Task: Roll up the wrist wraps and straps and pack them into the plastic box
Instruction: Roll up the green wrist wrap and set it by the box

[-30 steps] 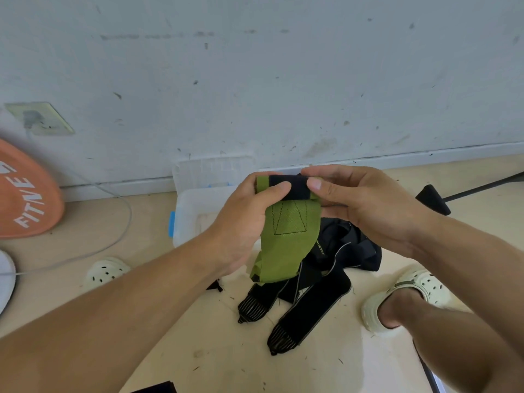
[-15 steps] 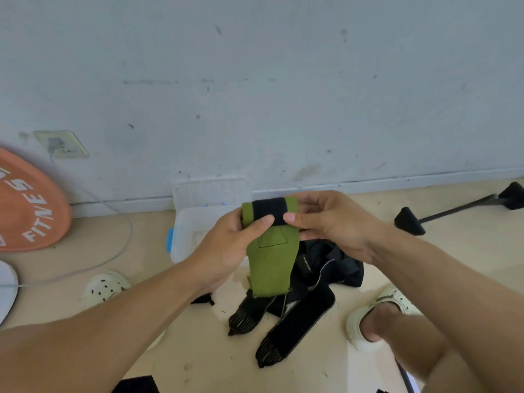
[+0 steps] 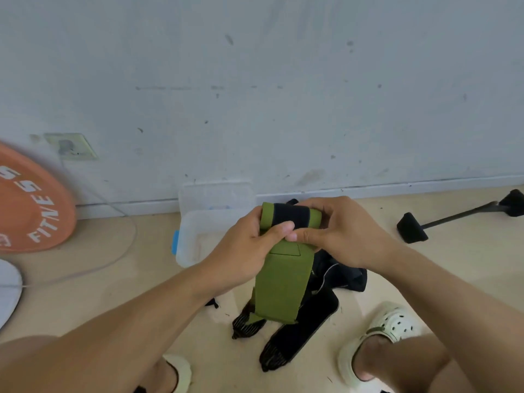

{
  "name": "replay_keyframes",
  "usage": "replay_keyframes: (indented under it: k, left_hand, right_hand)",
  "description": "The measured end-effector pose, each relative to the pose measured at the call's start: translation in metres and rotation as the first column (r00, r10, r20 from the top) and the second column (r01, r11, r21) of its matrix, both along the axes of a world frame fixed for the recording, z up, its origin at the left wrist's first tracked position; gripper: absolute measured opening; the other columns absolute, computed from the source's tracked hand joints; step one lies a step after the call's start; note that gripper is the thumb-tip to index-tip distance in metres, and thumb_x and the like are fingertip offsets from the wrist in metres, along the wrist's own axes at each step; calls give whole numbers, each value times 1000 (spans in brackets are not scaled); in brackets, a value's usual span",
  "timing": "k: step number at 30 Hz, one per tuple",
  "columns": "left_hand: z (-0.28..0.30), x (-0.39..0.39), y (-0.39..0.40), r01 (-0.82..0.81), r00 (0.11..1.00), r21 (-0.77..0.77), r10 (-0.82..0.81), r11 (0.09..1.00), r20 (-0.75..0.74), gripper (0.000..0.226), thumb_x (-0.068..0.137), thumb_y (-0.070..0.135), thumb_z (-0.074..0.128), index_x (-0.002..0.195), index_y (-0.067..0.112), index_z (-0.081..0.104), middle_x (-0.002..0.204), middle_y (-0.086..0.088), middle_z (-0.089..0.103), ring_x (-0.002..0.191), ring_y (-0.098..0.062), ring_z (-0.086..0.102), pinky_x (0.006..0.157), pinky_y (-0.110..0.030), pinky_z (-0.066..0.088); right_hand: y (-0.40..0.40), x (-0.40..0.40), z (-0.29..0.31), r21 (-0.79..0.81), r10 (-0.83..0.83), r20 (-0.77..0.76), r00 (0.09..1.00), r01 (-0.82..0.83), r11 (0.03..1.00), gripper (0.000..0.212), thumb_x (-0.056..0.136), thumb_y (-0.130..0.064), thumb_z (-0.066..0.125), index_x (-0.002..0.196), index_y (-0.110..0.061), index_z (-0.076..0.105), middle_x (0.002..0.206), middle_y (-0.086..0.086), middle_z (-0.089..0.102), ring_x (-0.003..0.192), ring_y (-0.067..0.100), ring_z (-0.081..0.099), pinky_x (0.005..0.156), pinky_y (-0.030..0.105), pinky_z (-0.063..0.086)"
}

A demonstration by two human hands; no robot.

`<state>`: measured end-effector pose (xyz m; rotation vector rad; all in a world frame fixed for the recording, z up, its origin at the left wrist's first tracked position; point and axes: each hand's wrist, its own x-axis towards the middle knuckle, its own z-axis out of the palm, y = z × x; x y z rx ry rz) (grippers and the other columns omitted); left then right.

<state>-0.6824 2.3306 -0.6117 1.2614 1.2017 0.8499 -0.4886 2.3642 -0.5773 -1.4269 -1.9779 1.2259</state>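
A green wrist wrap (image 3: 282,282) with a black band at its top hangs in front of me, its upper end curled into a small roll. My left hand (image 3: 249,251) grips the roll's left side, thumb pressed on the front. My right hand (image 3: 340,231) grips the right side, its fingers curled round the roll. The loose tail hangs down over a pile of black wraps and straps (image 3: 300,324) on the floor. Behind my hands stands the clear plastic box (image 3: 188,236) with a blue latch; its lid leans on the wall.
An orange weight plate (image 3: 31,205) leans on the wall at left, beside a wall socket and a thin cable. A black bar with end caps (image 3: 453,218) lies at right. My feet in pale clogs (image 3: 382,333) stand near the pile.
The wrap's top end has been rolled further, so the roll is thicker and the hanging tail shorter. Both hands stay on it, thumbs now closer together.
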Motion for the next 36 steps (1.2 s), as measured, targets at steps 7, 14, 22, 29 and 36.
replay_keyframes:
  k: [7,14,22,29,36]
  left_hand:
    - [-4,-6,22,-69,994,-29,71,997,81,24,99,38,63,114,20,68,104,2,79,101,-16,75,95,-44,59]
    - [-23,-2,26,-85,977,-187,118,979,175,44,85,57,67,119,29,71,111,2,79,105,-20,75,98,-50,58]
    - [-22,-5,33,-92,991,-103,101,990,92,17,94,39,69,106,27,66,95,8,77,94,-11,75,80,-29,59]
    - [-14,-2,31,-60,969,-316,130,947,208,57,86,63,67,125,22,71,115,0,78,108,-22,75,102,-49,55]
    - [-12,0,31,-180,940,-332,262,926,220,64,67,53,76,115,10,73,106,-8,80,96,-25,78,95,-46,59]
  right_hand:
    - [12,-12,-17,124,-55,-50,997,61,990,23,84,-44,77,104,-35,72,86,-11,76,78,15,72,73,34,58]
    - [13,-14,-35,36,-103,-204,974,113,993,36,83,-14,85,112,-33,74,101,-16,77,93,5,74,83,24,61]
    - [22,-5,-31,-219,-137,-335,932,65,974,47,73,-28,82,119,-30,73,109,-1,79,100,18,77,96,40,60]
    - [15,-7,-42,28,-181,-318,931,200,979,37,72,-31,86,106,-42,77,103,-3,78,100,30,73,86,53,61]
    - [9,-9,-40,66,-186,-324,928,218,974,40,71,-22,88,107,-38,80,106,-8,75,100,23,72,86,45,62]
